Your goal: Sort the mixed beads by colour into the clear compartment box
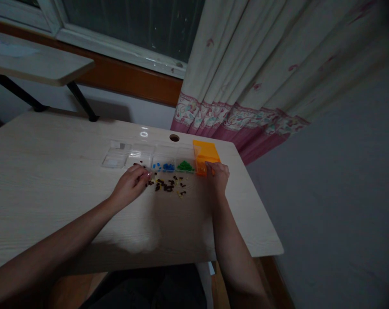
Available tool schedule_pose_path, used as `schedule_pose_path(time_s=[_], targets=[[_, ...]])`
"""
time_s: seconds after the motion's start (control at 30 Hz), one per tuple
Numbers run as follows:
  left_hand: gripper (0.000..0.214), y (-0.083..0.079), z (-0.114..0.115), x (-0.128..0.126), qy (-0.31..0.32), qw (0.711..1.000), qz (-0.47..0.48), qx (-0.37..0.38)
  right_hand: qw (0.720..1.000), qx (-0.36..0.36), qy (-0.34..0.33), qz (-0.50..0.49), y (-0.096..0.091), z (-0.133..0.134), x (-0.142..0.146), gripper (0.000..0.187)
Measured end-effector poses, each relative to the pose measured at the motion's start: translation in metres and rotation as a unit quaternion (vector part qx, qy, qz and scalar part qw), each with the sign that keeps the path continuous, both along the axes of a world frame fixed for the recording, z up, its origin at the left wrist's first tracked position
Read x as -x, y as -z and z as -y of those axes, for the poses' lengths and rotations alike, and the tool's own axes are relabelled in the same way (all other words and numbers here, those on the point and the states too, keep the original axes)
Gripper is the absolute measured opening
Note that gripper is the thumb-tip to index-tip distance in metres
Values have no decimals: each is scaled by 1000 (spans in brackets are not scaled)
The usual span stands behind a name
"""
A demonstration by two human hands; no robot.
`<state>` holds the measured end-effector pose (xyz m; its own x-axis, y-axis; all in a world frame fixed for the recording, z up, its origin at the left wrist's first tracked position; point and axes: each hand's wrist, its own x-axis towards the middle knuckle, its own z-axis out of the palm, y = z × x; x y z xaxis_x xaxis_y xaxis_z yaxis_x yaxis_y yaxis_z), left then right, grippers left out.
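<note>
My left hand (132,182) rests on the pale wooden table (52,184), fingers pinched together at the left edge of a scatter of small dark and yellow pieces (168,185). What it pinches is too small to make out. My right hand (218,175) sits at the front of an orange box (204,155), fingers curled at its near edge. A row of clear compartments (139,155) lies behind the pieces; one holds blue pieces (164,166), another green pieces (185,165).
A round cable hole (174,137) sits near the table's far edge. A raised shelf on black legs (36,64) stands at the back left. A patterned curtain (245,86) hangs behind, beside a window. The table's right edge (265,214) is close to my right arm.
</note>
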<state>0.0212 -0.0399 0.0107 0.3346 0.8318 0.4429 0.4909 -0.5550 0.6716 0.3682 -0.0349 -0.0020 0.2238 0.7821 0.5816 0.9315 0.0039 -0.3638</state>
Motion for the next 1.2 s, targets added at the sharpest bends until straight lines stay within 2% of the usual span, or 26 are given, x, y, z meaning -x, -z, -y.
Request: schedule_pose_path(time_s=[0.1, 0.27, 0.33, 0.6, 1.0, 1.2], targets=[[27, 2, -2, 2, -8, 1000, -24, -10, 999, -22, -35, -8, -4, 1, 10, 28], [18, 8, -5, 5, 45, 995, -83, -32, 992, -30, -118, 23, -5, 7, 41, 25], [16, 9, -5, 6, 47, 992, -109, -39, 989, -36, -143, 32, -4, 10, 52, 23], [18, 11, -5, 5, 33, 984, -168, -52, 986, -25, -164, 24, -5, 15, 63, 22], [21, 11, -9, -2, 21, 983, -174, -50, 981, -17, -189, 24, -5, 16, 68, 19], [22, 7, -7, -6, 4, 997, -72, -32, 969, -6, -245, 30, -9, 22, 80, 20]])
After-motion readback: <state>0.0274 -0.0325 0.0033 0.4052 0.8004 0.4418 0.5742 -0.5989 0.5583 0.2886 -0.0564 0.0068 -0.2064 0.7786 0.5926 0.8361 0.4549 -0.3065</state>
